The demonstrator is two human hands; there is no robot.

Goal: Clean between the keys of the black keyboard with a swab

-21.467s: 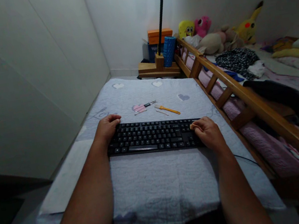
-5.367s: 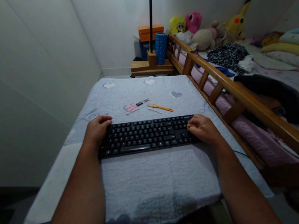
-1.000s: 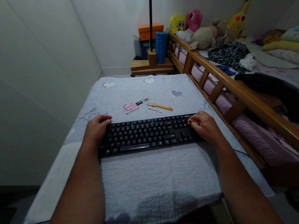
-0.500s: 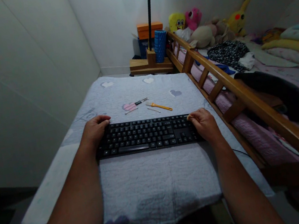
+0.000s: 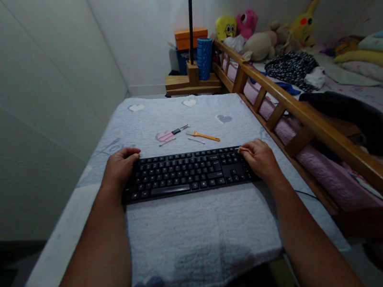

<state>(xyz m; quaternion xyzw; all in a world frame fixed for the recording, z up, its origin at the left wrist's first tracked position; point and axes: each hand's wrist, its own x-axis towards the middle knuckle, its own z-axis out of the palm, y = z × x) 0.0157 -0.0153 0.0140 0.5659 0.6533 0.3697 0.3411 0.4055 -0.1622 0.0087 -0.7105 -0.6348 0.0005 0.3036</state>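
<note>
A black keyboard (image 5: 182,174) lies flat across the cloth-covered table, its keys facing up. My left hand (image 5: 123,169) is closed around its left end, thumb along the top edge. At the other end, my right hand (image 5: 259,156) pinches a small tan piece, perhaps folded cloth (image 5: 242,149), against the keys at the upper right. Most of that piece is hidden by my fingers. Beyond the keyboard lie a yellow-handled brush (image 5: 205,136), a small dark-handled tool with a metal tip (image 5: 179,130) and two cotton swabs (image 5: 196,140).
A grey-blue quilted cover with hearts (image 5: 205,228) drapes the table. Along the right runs a wooden bed rail (image 5: 286,99), with bedding and plush toys behind it. A blue foam roller (image 5: 205,59) and an orange box (image 5: 191,37) stand at the back. A thin cable (image 5: 307,194) trails at right.
My right hand has shifted very slightly left with the tan piece, and more of the piece shows. My left hand keeps its hold; the keyboard stays in place.
</note>
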